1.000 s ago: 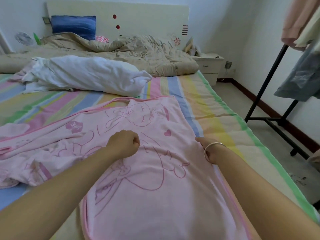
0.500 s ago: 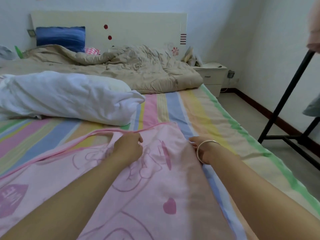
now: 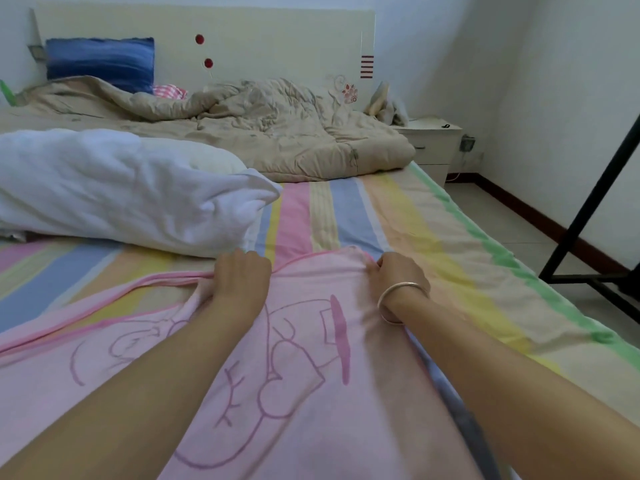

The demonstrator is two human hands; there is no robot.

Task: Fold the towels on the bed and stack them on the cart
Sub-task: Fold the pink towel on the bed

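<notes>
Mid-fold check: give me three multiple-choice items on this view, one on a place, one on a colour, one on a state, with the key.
1. Where does the white crumpled cloth lie?
A. On top of the pink towel.
B. On the striped sheet, beyond the towel and to its left.
C. Under the towel.

2. What colour is the pillow at the headboard?
A. Green.
B. Red.
C. Blue.

3. How is the pink towel held?
A. Both hands grip its far edge.
B. Only one hand holds it.
C. No hand touches it.

Key:
1 B: it rests on the stripes past the towel's far edge.
2 C: it shows blue against the cream board.
3 A: the left hand and the right hand both curl their fingers on the hem.
</notes>
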